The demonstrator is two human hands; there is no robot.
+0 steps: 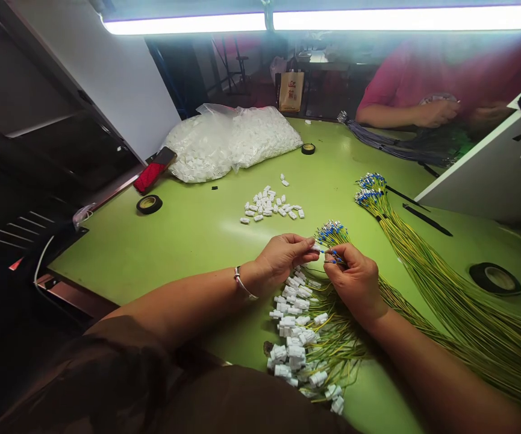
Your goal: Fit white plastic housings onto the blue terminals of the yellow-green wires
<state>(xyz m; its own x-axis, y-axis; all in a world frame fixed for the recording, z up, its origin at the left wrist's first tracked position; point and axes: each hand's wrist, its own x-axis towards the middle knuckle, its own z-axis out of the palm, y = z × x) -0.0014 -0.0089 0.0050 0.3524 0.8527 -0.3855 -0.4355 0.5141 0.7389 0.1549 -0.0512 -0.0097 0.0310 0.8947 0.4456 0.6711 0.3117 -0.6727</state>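
My left hand [282, 253] pinches a small white plastic connector housing [317, 246] between thumb and fingertips. Close beside it, my right hand [354, 274] is closed on a yellow-green wire with a blue terminal end [331, 261]. The two hands almost meet; whether the terminal sits inside the housing I cannot tell. Just behind them fans out a bundle of blue terminal ends [331, 231] on yellow-green wires. Below my hands lie many wires fitted with white connectors [294, 337]. Loose white housings [267, 202] are scattered farther back on the green table [188, 241].
Clear bags of white housings [233, 141] stand at the back. A second wire bundle [405, 241] stretches along the right. Tape rolls [149, 204] [495, 278], a black strip [427, 219] and a red-and-black item [154, 170] lie around. Across the table sits a person in pink [427, 84].
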